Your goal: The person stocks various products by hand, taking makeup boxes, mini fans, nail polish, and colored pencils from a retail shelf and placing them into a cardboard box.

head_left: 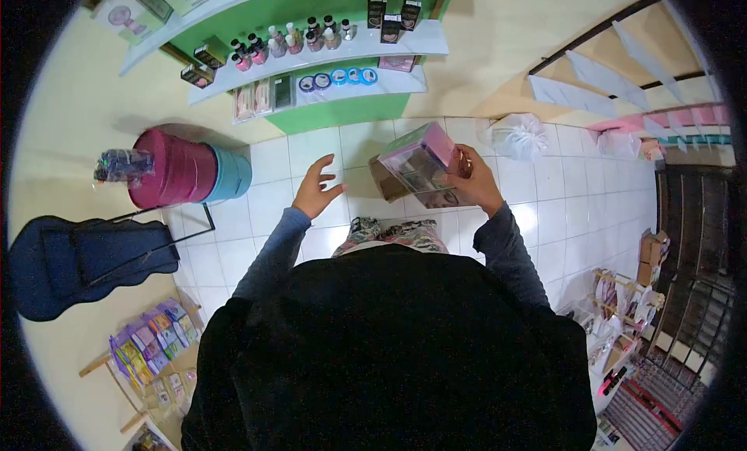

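My right hand [480, 184] grips the right side of a box [416, 171] with a pink and green top and a grey front that bears a picture of an eye. The box is tilted and held above the tiled floor. Partly hidden behind it is a brown cardboard box [387, 184]. To the left, my left hand [313, 188] is in the air with its fingers spread, apart from the box and holding nothing.
Ahead stands a green and white shelf [350, 105] with nail polish bottles [292, 40], black boxes [389, 19] and round blue containers [338, 77]. Magenta and teal buckets [175, 169] and a folded dark blue chair [93, 264] are at left. A tied plastic bag [520, 136] lies at right.
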The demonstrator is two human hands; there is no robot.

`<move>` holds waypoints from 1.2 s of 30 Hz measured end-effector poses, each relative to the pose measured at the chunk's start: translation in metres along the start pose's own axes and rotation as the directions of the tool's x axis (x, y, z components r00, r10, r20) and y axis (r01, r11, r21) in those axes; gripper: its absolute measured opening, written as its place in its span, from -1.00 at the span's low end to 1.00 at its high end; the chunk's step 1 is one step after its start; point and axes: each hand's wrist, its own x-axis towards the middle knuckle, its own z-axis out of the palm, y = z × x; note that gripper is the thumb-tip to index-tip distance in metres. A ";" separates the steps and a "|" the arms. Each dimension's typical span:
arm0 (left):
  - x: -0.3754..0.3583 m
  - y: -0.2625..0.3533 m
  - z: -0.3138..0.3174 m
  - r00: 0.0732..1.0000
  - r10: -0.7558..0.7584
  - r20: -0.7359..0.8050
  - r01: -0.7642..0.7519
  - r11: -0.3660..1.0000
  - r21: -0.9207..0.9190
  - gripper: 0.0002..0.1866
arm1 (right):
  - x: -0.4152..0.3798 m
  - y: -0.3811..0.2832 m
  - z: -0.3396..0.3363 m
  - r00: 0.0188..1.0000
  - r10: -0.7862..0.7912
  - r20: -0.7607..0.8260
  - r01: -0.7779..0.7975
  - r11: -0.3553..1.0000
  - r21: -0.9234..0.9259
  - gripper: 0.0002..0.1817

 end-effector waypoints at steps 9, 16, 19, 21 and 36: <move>-0.003 -0.038 -0.024 0.999 -0.017 -0.032 0.013 0.995 -0.103 -0.33 | 0.004 0.015 0.018 0.988 -0.028 -0.149 0.029 1.000 0.007 -0.24; -0.015 -0.042 -0.032 0.996 -0.084 -0.022 0.081 0.989 -0.123 -0.38 | 0.011 0.008 0.023 0.973 0.038 -0.229 -0.044 0.999 -0.023 -0.29; -0.016 -0.050 -0.029 0.990 -0.138 -0.016 0.135 0.986 -0.101 -0.42 | 0.012 0.018 0.030 0.952 0.105 -0.287 -0.117 0.993 -0.027 -0.33; -0.019 -0.061 -0.022 0.986 -0.166 -0.003 0.165 0.981 -0.105 -0.44 | 0.017 0.048 0.037 0.928 0.101 -0.360 -0.130 0.990 -0.059 -0.33; 0.066 -0.233 0.121 0.903 -0.382 0.194 0.333 0.911 0.243 -0.43 | 0.122 0.373 0.177 0.459 0.848 -0.264 -0.657 0.525 0.541 -0.19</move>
